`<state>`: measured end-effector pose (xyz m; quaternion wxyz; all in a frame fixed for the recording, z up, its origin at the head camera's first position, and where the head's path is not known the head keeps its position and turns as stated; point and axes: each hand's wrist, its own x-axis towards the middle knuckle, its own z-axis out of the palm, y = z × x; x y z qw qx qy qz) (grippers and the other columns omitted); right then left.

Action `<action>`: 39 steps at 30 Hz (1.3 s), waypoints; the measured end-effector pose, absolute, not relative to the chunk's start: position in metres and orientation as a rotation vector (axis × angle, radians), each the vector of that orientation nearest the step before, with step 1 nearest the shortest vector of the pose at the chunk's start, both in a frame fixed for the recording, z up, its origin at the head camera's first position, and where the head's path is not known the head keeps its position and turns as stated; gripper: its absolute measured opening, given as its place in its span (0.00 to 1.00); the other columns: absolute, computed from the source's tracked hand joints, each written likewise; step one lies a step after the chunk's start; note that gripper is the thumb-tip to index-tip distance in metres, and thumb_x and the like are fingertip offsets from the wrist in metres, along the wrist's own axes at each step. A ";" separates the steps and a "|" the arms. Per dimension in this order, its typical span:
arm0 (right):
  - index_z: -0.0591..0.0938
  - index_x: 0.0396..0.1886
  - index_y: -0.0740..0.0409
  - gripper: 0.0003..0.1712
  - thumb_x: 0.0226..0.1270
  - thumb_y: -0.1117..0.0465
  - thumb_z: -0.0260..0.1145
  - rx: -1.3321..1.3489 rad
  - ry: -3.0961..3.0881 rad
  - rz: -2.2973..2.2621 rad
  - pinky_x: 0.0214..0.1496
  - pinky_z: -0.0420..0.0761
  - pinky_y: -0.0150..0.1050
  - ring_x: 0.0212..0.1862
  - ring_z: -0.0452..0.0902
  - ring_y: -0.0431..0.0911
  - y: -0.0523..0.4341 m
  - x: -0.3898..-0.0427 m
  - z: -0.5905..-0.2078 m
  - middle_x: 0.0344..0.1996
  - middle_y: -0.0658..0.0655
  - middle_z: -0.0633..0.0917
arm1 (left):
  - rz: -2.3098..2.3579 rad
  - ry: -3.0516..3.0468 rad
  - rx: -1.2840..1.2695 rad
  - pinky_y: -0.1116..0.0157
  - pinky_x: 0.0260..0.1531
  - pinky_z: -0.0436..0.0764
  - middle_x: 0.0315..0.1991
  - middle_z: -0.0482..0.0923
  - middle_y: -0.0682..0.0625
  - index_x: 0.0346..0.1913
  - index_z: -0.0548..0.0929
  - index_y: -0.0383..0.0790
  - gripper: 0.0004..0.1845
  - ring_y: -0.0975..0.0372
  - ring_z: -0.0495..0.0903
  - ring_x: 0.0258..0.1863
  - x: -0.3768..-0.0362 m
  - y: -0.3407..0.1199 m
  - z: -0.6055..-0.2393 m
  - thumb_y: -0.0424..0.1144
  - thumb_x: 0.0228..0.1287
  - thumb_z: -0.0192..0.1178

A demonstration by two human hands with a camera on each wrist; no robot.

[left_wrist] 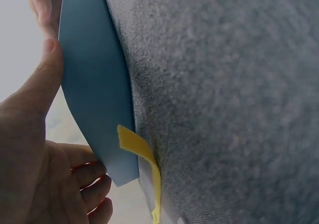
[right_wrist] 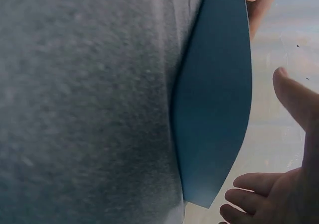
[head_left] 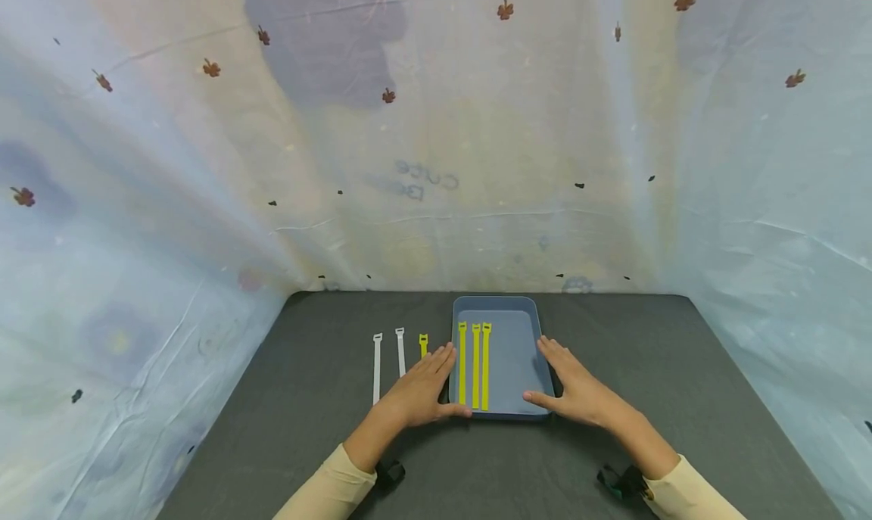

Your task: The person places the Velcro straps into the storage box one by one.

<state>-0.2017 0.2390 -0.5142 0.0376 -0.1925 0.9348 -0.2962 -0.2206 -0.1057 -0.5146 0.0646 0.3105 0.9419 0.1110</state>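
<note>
Where the tabletop's near edge lies, a blue tray [head_left: 512,353] holds three yellow straps [head_left: 474,365]. Left hand [head_left: 418,391] and right hand [head_left: 579,387] flank its sides, fingers straight, slightly apart, thumbs at its near rim.

Tray [head_left: 512,361]: smooth matt blue plastic. Tabletop [head_left: 681,399]: rough grey felt-like cloth. Backdrop [head_left: 477,126]: thin, wrinkled, slightly glossy plastic sheet.
</note>
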 end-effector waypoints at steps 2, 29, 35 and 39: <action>0.53 0.87 0.67 0.66 0.69 0.30 0.72 -0.607 2.866 -0.899 0.78 0.56 0.77 0.84 0.45 0.73 0.240 -0.201 -0.517 0.86 0.69 0.52 | 0.333 2.841 0.931 0.51 0.85 0.54 0.88 0.46 0.42 0.87 0.51 0.35 0.63 0.50 0.49 0.87 -0.221 -0.106 -0.514 0.76 0.67 0.61; 0.50 0.87 0.69 0.77 0.59 0.25 0.76 -0.639 2.821 -0.844 0.80 0.56 0.73 0.85 0.43 0.70 0.240 -0.199 -0.523 0.86 0.70 0.48 | 0.380 2.814 0.948 0.50 0.85 0.53 0.89 0.46 0.45 0.88 0.50 0.40 0.62 0.51 0.48 0.87 -0.228 -0.114 -0.519 0.78 0.66 0.59; 0.50 0.87 0.69 0.77 0.58 0.25 0.76 -0.631 2.823 -0.853 0.80 0.56 0.74 0.85 0.43 0.70 0.240 -0.198 -0.522 0.86 0.70 0.48 | 0.458 2.834 0.929 0.47 0.84 0.56 0.87 0.51 0.44 0.87 0.56 0.41 0.55 0.48 0.51 0.86 -0.233 -0.129 -0.518 0.72 0.71 0.61; 0.50 0.87 0.70 0.77 0.59 0.25 0.76 -0.634 2.822 -0.850 0.80 0.56 0.74 0.85 0.43 0.70 0.241 -0.198 -0.521 0.86 0.70 0.48 | 0.445 2.890 0.874 0.42 0.81 0.61 0.86 0.55 0.41 0.86 0.61 0.40 0.50 0.44 0.55 0.85 -0.236 -0.142 -0.513 0.67 0.74 0.62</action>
